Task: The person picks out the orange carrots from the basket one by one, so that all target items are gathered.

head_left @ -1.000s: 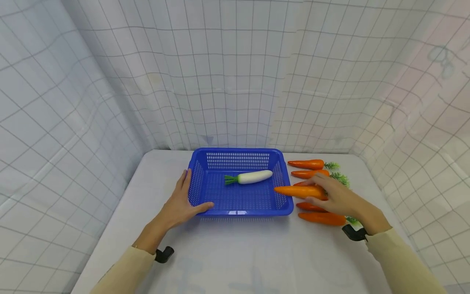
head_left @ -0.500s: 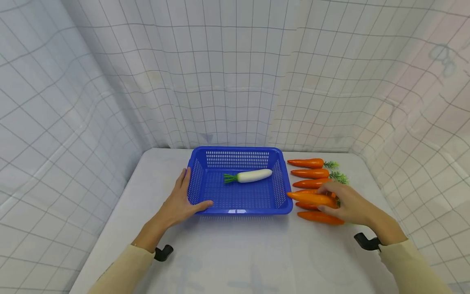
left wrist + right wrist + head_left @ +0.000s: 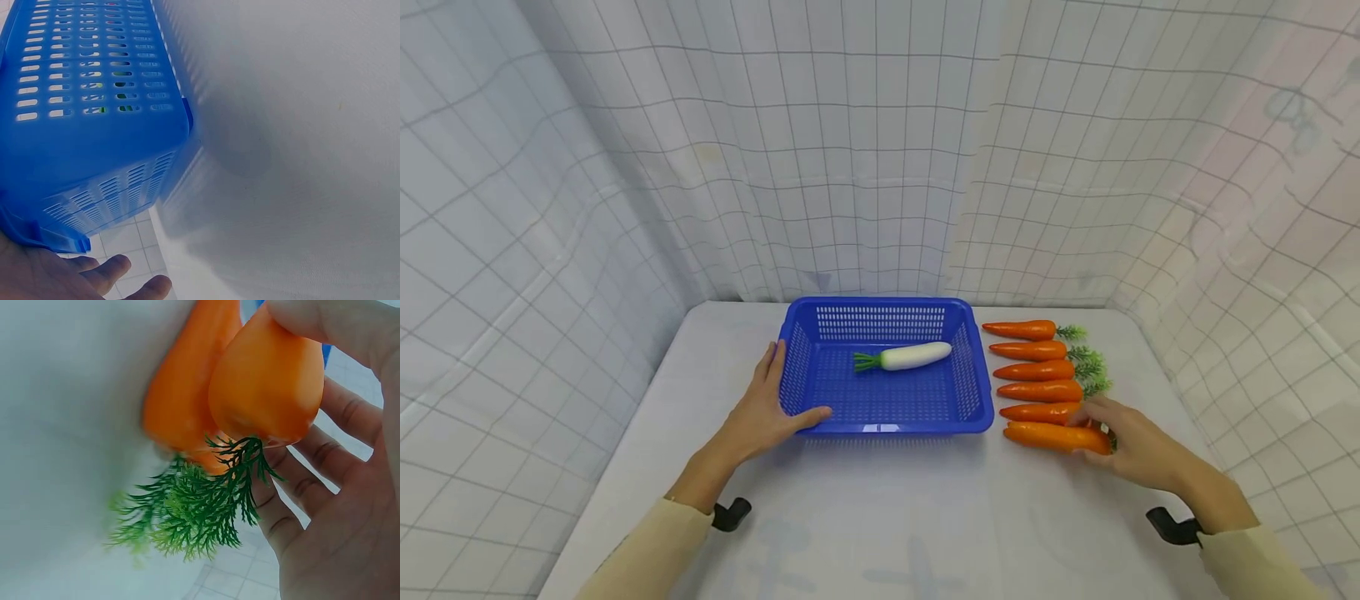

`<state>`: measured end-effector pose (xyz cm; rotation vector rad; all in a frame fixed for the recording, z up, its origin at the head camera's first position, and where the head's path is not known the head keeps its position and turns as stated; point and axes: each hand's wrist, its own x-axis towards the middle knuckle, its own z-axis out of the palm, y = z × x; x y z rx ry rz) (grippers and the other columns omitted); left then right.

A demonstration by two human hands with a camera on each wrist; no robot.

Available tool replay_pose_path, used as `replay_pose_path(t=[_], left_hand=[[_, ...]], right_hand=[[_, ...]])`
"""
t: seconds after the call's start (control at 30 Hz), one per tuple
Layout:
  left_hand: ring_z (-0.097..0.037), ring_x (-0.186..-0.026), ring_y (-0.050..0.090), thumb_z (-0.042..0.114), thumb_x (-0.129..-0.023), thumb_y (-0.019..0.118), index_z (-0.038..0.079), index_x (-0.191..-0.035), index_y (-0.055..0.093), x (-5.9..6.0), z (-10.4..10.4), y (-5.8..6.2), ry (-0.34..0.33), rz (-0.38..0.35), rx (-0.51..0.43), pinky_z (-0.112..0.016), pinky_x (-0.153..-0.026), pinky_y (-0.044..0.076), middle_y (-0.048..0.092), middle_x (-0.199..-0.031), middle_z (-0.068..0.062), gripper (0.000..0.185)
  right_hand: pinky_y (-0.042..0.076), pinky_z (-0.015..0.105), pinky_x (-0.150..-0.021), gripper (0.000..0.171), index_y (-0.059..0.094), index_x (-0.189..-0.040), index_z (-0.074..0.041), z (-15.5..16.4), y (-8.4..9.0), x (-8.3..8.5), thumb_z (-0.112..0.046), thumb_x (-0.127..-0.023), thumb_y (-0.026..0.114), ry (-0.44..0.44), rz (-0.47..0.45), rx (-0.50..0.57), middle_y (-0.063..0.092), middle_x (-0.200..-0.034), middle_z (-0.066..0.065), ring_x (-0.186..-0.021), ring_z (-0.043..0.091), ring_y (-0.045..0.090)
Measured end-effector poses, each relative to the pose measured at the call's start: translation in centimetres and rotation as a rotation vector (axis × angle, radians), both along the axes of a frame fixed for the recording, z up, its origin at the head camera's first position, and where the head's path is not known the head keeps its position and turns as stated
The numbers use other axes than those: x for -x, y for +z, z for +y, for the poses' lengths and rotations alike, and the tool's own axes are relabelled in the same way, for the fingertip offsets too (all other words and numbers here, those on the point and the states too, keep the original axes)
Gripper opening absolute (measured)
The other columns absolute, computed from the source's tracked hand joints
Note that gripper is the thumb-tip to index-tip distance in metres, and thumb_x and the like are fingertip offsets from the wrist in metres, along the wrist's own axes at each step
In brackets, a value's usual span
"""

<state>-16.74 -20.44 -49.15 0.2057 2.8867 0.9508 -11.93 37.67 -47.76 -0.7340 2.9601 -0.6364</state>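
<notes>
My right hand (image 3: 1138,446) pinches an orange carrot (image 3: 1052,436) near its thick end, thumb on one side and fingers on the other. In the right wrist view this held carrot (image 3: 269,381) overlaps another carrot (image 3: 181,387), with green leaves hanging below them; whether the two touch I cannot tell. My left hand (image 3: 760,421) rests at the near left corner of a blue plastic basket (image 3: 887,428), fingers straight along the outside and thumb over the front rim. A white radish (image 3: 916,356) with green stalks lies inside the basket.
Several orange carrots (image 3: 1033,371) lie in a column right of the basket, tips pointing left and leafy tops (image 3: 1090,362) to the right. Gridded white cloth (image 3: 880,167) hangs behind and at both sides of the white table (image 3: 880,517).
My right hand has carried the carrot from above the basket's right rim down and rightward to the near end of the carrot column. My left hand has stayed at the basket corner.
</notes>
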Motion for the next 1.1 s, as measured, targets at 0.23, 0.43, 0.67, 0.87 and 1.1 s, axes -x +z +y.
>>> replay_pose_path(t=[0.23, 0.43, 0.67, 0.87, 1.1], left_hand=[[-0.056, -0.162, 0.018, 0.082, -0.081, 0.073, 0.024, -0.171, -0.017, -0.3, 0.1, -0.1, 0.002, -0.011, -0.002, -0.079, -0.118, 0.034, -0.010, -0.181, -0.016, 0.140], [-0.055, -0.162, 0.018, 0.082, -0.080, 0.073, 0.025, -0.171, -0.016, -0.2, 0.2, -0.2, 0.001, 0.005, -0.009, -0.079, -0.118, 0.034, -0.007, -0.181, -0.017, 0.140], [-0.055, -0.162, 0.018, 0.083, -0.080, 0.074, 0.025, -0.171, -0.016, -0.2, 0.2, -0.5, 0.004, -0.001, -0.010, -0.079, -0.118, 0.033, -0.009, -0.181, -0.017, 0.141], [-0.055, -0.162, 0.018, 0.083, -0.080, 0.073, 0.025, -0.172, -0.016, -0.1, 0.1, -0.4, 0.006, 0.004, -0.003, -0.079, -0.118, 0.033, -0.008, -0.181, -0.017, 0.140], [-0.055, -0.163, 0.017, 0.084, -0.079, 0.072, 0.025, -0.171, -0.016, 0.0, 0.0, -0.5, 0.008, 0.000, 0.014, -0.079, -0.118, 0.033, -0.009, -0.181, -0.016, 0.141]], right_hand=[[0.059, 0.034, -0.088, 0.039, 0.070, -0.114, -0.037, 0.5, -1.4, -1.1, -0.026, -0.084, 0.093, -0.026, -0.011, -0.062, 0.060, -0.113, -0.017, -0.100, 0.002, 0.057], [0.059, 0.036, -0.090, 0.043, 0.071, -0.111, -0.037, 0.7, -2.0, -2.1, -0.023, -0.079, 0.097, -0.029, 0.038, -0.063, 0.059, -0.118, -0.015, -0.109, 0.007, 0.057], [0.055, 0.038, -0.084, 0.049, 0.076, -0.111, -0.033, 0.6, -2.6, -2.3, -0.023, -0.071, 0.102, 0.008, 0.157, -0.084, 0.061, -0.111, -0.016, -0.105, 0.009, 0.057], [0.052, 0.036, -0.083, 0.054, 0.076, -0.111, -0.036, 0.5, -3.1, -2.4, -0.021, -0.067, 0.103, 0.011, 0.177, -0.082, 0.058, -0.108, -0.018, -0.104, 0.007, 0.054], [0.052, 0.034, -0.081, 0.054, 0.077, -0.112, -0.033, 0.6, -3.1, -2.4, -0.020, -0.066, 0.104, 0.028, 0.215, -0.069, 0.059, -0.108, -0.017, -0.102, 0.006, 0.054]])
